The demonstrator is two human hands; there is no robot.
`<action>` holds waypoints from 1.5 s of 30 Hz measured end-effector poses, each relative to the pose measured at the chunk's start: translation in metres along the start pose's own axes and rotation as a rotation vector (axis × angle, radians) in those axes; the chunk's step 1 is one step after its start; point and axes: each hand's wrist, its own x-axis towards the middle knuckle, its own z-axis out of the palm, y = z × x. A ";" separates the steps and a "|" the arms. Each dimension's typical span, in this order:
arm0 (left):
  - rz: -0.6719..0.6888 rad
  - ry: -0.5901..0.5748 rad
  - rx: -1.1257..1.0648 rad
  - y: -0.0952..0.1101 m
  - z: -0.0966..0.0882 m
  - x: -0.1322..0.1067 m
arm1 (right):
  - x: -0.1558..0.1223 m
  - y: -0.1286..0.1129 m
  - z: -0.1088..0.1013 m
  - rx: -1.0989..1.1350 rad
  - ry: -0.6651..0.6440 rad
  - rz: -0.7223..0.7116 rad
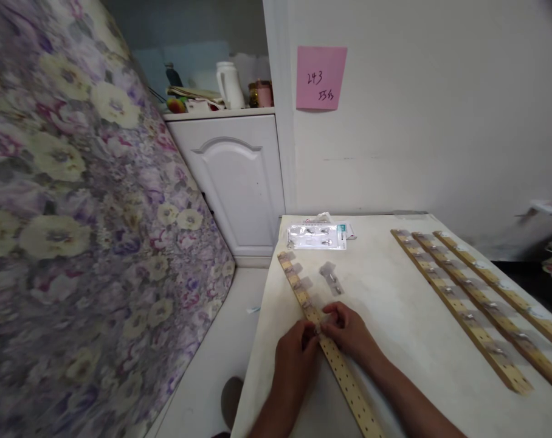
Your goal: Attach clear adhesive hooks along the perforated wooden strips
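A long wooden strip (346,380) with rows of holes lies slantwise on the white table. Small pieces with clear plastic tabs (298,281) sit along its far part. Over the strip's middle, my left hand (296,353) has thumb and fingers pinched together at the left edge. From the right, my right hand (346,328) pinches at the same spot, its fingertips close to the left ones. A tiny shiny piece shows between the fingertips, too small to name. Just beyond my hands lie loose clear plastic pieces (331,278) with metal bits.
Three more wooden strips (458,304) with clear-tabbed pieces lie at the table's right. A clear blister pack (316,237) rests near the back edge. Flowered fabric (75,243) hangs at left; a white cabinet (234,182) and a wall with a pink note (320,78) stand behind.
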 end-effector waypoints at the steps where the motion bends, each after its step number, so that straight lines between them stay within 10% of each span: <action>1: -0.001 0.001 0.005 0.000 0.000 0.000 | 0.001 0.001 0.000 0.005 -0.003 -0.002; 38: 0.012 0.114 -0.128 -0.012 -0.009 0.001 | 0.029 0.008 -0.039 -0.331 0.367 -0.227; 45: 0.029 0.067 -0.013 -0.007 -0.006 -0.004 | -0.008 -0.006 -0.026 -0.227 0.119 -0.366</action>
